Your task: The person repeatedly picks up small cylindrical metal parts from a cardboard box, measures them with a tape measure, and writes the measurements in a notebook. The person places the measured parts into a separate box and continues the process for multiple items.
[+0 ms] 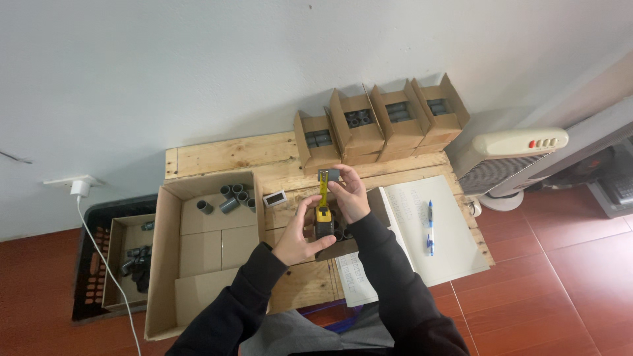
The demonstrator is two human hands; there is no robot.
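Head view, looking down: the left hand (298,232) is wrapped around the yellow-and-black case of a tape measure (322,215), fingers curled shut on it from the left. Just beyond it, the right hand (349,192) pinches a short grey pipe fitting (329,175) between thumb and fingertips, closed on it from the right. The yellow tape blade (323,191) runs from the case up to the fitting, so the fitting sits at the blade's far end, above the wooden pallet table (224,155).

Right of the right hand lies an open notebook (448,247) with a blue pen (430,228) on its page. Left of the left hand sits a large open cardboard box (198,257) holding a few loose grey fittings (232,196) in its far corner; a small white rectangular gadget (274,198) lies between that box and the hands. Beyond the right hand, against the wall, stand four small open cartons (382,122) with grey fittings inside. Further left, on the red tile floor, a black crate (89,277) holds another carton of dark parts. Far right stands a white fan heater (504,158).
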